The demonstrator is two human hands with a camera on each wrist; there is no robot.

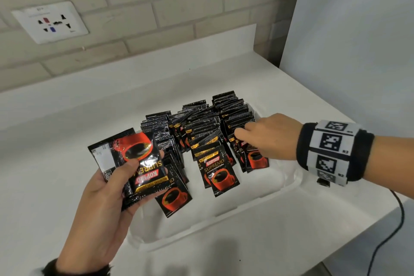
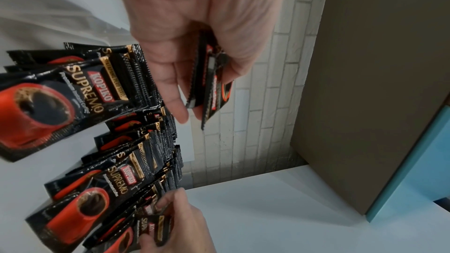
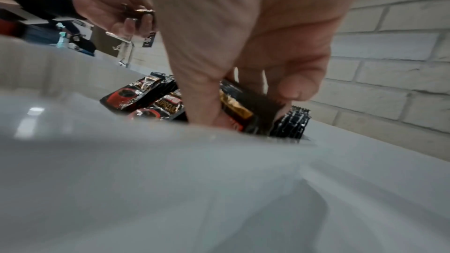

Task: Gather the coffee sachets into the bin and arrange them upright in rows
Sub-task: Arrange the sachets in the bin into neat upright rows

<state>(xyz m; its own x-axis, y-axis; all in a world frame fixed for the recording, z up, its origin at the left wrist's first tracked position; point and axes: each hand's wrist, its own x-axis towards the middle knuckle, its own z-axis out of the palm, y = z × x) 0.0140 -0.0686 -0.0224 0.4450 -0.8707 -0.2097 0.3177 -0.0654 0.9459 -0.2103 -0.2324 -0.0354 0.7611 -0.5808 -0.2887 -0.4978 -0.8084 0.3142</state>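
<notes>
A translucent white bin (image 1: 257, 204) sits on the white counter and holds several rows of black coffee sachets (image 1: 210, 132) that stand leaning back. My left hand (image 1: 112, 184) hovers over the bin's front left corner and grips a few loose sachets (image 1: 139, 163) between thumb and fingers; the left wrist view shows these held sachets (image 2: 212, 84) edge-on. My right hand (image 1: 257, 139) reaches into the right row, where thumb and fingers pinch sachets (image 3: 243, 114) of that row. The bin's near wall (image 3: 146, 161) hides their lower part in the right wrist view.
A wall socket (image 1: 50, 22) is set in the brick wall behind the counter. A tall white panel (image 1: 358, 29) stands at the right. A black cable (image 1: 396, 219) hangs from my right wrist band (image 1: 331, 152) past the counter's front right edge.
</notes>
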